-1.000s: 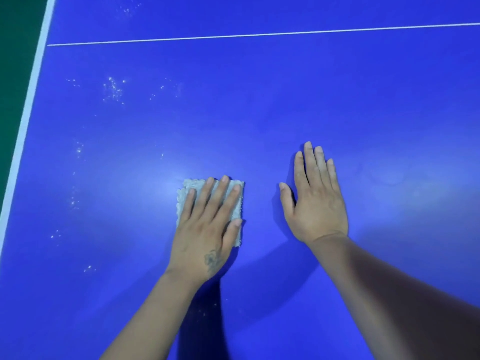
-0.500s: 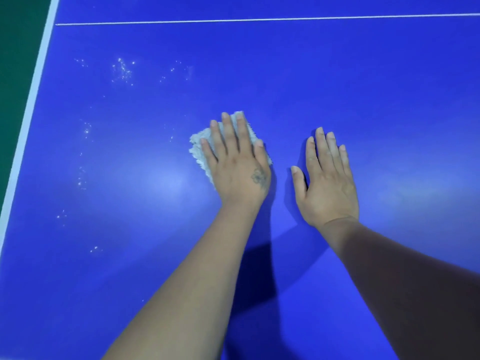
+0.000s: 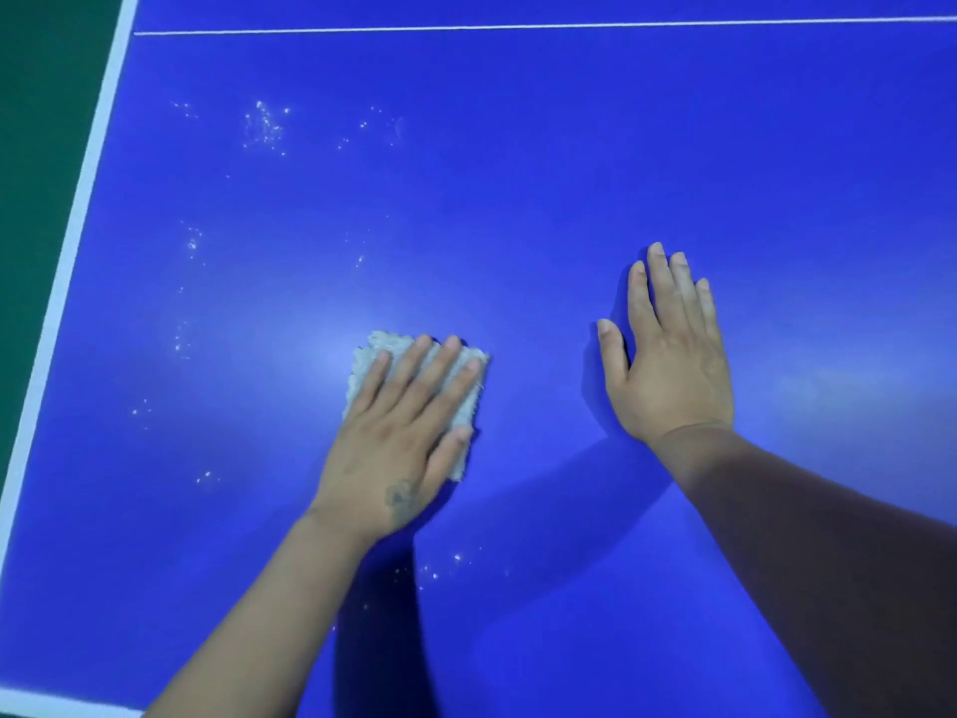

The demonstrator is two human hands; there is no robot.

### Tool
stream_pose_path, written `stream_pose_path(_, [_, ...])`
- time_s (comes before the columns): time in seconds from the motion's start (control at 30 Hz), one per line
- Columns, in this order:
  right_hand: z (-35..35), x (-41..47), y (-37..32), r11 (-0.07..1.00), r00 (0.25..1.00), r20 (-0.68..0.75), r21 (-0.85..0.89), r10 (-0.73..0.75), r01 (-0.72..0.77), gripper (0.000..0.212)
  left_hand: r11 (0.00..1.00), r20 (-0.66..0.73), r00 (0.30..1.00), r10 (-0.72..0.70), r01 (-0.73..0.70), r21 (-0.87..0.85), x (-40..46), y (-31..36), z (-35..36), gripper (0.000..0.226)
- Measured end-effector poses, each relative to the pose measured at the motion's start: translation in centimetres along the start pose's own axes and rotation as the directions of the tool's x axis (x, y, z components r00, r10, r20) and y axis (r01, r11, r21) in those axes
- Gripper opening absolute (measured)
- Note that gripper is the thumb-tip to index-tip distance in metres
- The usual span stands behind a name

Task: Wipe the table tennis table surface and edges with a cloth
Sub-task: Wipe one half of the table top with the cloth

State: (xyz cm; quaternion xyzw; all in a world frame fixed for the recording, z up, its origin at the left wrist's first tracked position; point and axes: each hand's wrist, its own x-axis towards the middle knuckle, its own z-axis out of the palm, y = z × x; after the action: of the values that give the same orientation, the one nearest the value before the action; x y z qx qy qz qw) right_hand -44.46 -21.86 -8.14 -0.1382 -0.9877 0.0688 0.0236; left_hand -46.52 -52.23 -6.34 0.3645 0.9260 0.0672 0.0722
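With the left hand (image 3: 399, 432) pressing the cloth (image 3: 414, 396) flat-fingered on the bench (image 3: 569, 173), its grip released, and the right hand (image 3: 668, 355) resting open beside, white specks (image 3: 264, 127) beyond and left of the grip suggested much wiping remained.

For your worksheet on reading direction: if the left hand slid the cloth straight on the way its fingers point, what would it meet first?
The left hand, flat on the cloth, points up and slightly right. Only bare blue table lies ahead, probably as far as the white line; the specks sit off to the left.
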Motion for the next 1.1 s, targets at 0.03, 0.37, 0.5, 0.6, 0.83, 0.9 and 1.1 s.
stream_pose_path(0.03, [0.0, 0.0, 0.0, 1.0, 1.0, 0.001, -0.001, -0.001, 0.001, 0.069, 0.997, -0.023, 0.997, -0.072, 0.072, 0.002, 0.6, -0.4, 0.2, 0.06])
stream_pose_path(0.37, [-0.2, -0.1, -0.2, 1.0, 1.0, -0.002, 0.01, -0.007, 0.007, 0.07, 0.764, -0.195, 0.739, -0.645, 0.624, -0.163, 8.9, 8.7, 2.4, 0.067])
stream_pose_path(0.5, [-0.2, -0.1, -0.3, 1.0, 1.0, -0.01, 0.018, -0.005, 0.005, 0.072, 0.938, -0.146, 0.928, -0.342, 0.327, -0.117, 5.6, 11.3, 2.7, 0.066])
stream_pose_path(0.6, [-0.3, -0.4, -0.2, 0.999, 1.0, -0.02, 0.038, -0.006, 0.007, 0.073, 0.993, -0.072, 0.991, -0.11, 0.106, -0.051, 1.6, 10.4, 2.7, 0.064])
stream_pose_path(0.83, [-0.7, -1.4, -0.1, 0.989, 0.997, -0.074, 0.148, -0.017, 0.028, 0.061, 0.997, 0.035, 0.997, 0.068, -0.069, 0.022, -4.5, 2.2, 1.0, 0.061])
stream_pose_path(0.9, [-1.3, -3.1, -0.8, 0.98, 0.995, -0.102, 0.195, -0.014, 0.034, 0.057, 0.998, 0.007, 0.999, -0.05, 0.049, 0.037, -3.8, 1.1, 1.2, 0.061])
stream_pose_path(1.1, [-2.4, -13.5, -4.4, 0.979, 0.996, -0.037, 0.193, 0.076, -0.068, 0.059, 0.815, -0.137, 0.803, -0.579, 0.569, -0.112, 2.8, 7.1, 2.6, 0.066])
